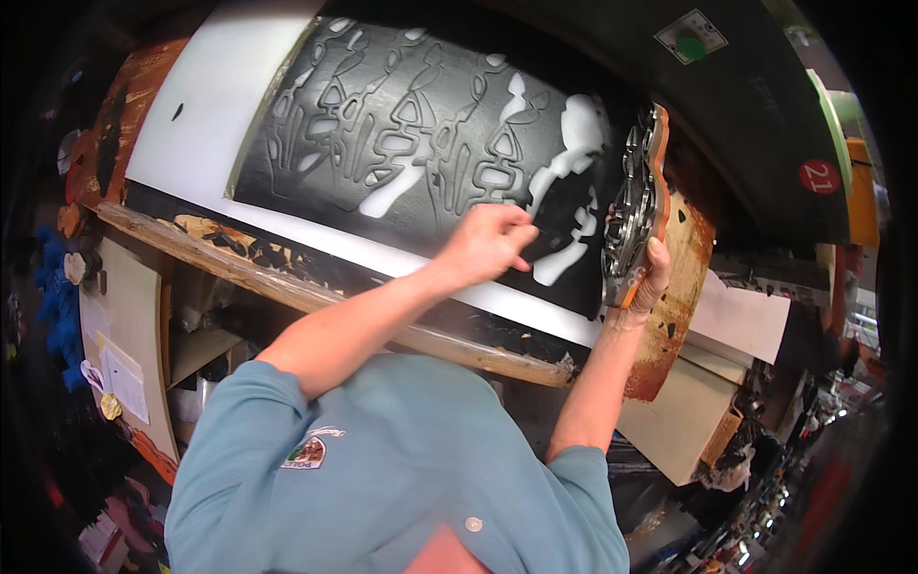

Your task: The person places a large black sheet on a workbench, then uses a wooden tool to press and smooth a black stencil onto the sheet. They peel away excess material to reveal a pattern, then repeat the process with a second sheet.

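My right hand (pixel 654 272) grips the lower end of a cutting die (pixel 633 206), a long shape with metal blades on one side and an orange-brown backing. The die stands on edge at the right of the white board. My left hand (pixel 486 241) is closed in a pinch over the near right part of a black sheet (pixel 382 86); whatever the fingers hold is too small or hidden to name. Rows of cut outlines and several open holes mark this sheet, and white shows through them. Near my left fingers, a wide ragged gap runs along the sheet's right end.
Beneath the sheet lies a white cutting board (pixel 206 86). A wooden rail (pixel 316 304) runs along the front, with black scraps in the trough behind it. The dark machine head (pixel 755 115) with a green button (pixel 690 46) overhangs the far right. Cardboard (pixel 669 421) stands lower right.
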The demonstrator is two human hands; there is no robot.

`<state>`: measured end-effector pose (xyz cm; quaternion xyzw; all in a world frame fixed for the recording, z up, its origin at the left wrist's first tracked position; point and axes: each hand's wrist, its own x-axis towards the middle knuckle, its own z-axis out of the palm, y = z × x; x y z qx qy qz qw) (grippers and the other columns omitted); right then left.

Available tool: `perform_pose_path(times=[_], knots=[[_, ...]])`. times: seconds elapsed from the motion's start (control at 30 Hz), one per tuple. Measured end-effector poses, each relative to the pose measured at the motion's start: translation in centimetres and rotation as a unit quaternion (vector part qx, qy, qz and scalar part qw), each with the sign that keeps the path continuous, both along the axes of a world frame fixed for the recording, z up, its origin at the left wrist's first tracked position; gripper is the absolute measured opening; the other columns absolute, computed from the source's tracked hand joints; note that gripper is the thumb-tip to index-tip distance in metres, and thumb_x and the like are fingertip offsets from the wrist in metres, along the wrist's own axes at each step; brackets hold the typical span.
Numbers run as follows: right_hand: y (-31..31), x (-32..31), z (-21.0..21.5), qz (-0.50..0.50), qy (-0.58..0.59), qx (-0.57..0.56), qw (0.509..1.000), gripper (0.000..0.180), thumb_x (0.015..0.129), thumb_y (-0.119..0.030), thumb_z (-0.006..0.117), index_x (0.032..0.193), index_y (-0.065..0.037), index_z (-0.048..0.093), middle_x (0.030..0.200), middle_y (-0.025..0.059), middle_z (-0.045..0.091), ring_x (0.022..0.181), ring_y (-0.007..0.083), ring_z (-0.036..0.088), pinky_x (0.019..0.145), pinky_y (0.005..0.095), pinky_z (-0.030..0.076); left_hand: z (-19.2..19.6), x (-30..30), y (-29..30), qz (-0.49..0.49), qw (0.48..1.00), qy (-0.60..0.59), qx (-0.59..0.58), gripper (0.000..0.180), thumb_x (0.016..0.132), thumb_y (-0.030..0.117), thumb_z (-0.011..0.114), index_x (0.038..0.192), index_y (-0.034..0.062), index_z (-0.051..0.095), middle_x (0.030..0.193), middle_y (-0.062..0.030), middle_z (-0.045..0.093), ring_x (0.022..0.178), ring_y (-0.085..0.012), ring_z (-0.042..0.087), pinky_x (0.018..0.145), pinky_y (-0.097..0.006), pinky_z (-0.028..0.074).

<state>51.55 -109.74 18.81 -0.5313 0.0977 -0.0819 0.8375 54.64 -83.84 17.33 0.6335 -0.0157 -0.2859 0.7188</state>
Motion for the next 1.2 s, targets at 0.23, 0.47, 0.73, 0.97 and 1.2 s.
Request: perform_pose_path(times=[0.23, 0.47, 0.73, 0.97, 1.2], knots=[[-0.6, -5.3, 2.4, -0.087, 0.043, -0.241, 0.966, 0.089, 0.085, -0.022, 0.078, 0.158, 0.013, 0.041, 0.142, 0.0227, 0.062, 0.127, 0.0273, 0.064, 0.113, 0.0372, 0.048, 0.1, 0.4, 5.2, 0.091, 0.987, 0.081, -0.109, 0.032, 0.107, 0.019, 0.07, 0.124, -0.0068, 0.068, 0.104, -0.0053, 0.073, 0.084, -0.0119, 0.071, 0.075, -0.028, 0.062], [3.3, -6.6, 1.8, -0.049, 0.145, -0.693, 0.705, 0.089, 0.075, -0.022, 0.094, 0.153, -0.001, 0.056, 0.156, 0.0251, 0.048, 0.142, 0.0431, 0.048, 0.116, 0.0522, 0.044, 0.1, -0.1, 4.0, 0.063, 0.996, 0.021, -0.06, 0.028, 0.106, 0.02, 0.071, 0.123, -0.0029, 0.072, 0.097, 0.0027, 0.068, 0.089, -0.0056, 0.063, 0.078, -0.029, 0.062], [9.0, 1.3, 2.7, 0.067, -0.191, -0.615, 0.762, 0.062, 0.079, -0.019, 0.093, 0.134, -0.001, 0.071, 0.099, 0.0132, 0.067, 0.092, 0.0274, 0.063, 0.082, 0.0385, 0.052, 0.1, 0.2, 3.1, 0.023, 0.995, -0.032, -0.091, 0.029, 0.107, 0.021, 0.07, 0.125, -0.0006, 0.074, 0.101, 0.0011, 0.072, 0.088, -0.0061, 0.064, 0.077, -0.026, 0.057], [9.2, 3.3, 2.1, 0.113, -0.139, -0.534, 0.826, 0.02, 0.097, -0.006, 0.075, 0.114, 0.005, 0.078, 0.077, 0.0093, 0.065, 0.069, 0.0199, 0.06, 0.063, 0.0333, 0.049, 0.4, 1.3, 2.6, 0.035, 0.992, -0.034, -0.12, 0.024, 0.108, 0.02, 0.069, 0.119, 0.0006, 0.075, 0.093, 0.0032, 0.071, 0.079, -0.005, 0.062, 0.072, -0.024, 0.055], [5.7, 5.5, -1.1, -0.093, -0.063, -0.504, 0.856, 0.025, 0.107, -0.016, 0.064, 0.093, 0.001, 0.076, 0.079, 0.0027, 0.07, 0.067, 0.0102, 0.057, 0.06, 0.0311, 0.045, -0.1, 0.2, 4.1, 0.065, 0.997, -0.018, -0.049, 0.023, 0.109, 0.021, 0.065, 0.116, 0.0023, 0.076, 0.091, 0.0029, 0.069, 0.079, -0.0045, 0.061, 0.07, -0.023, 0.054]])
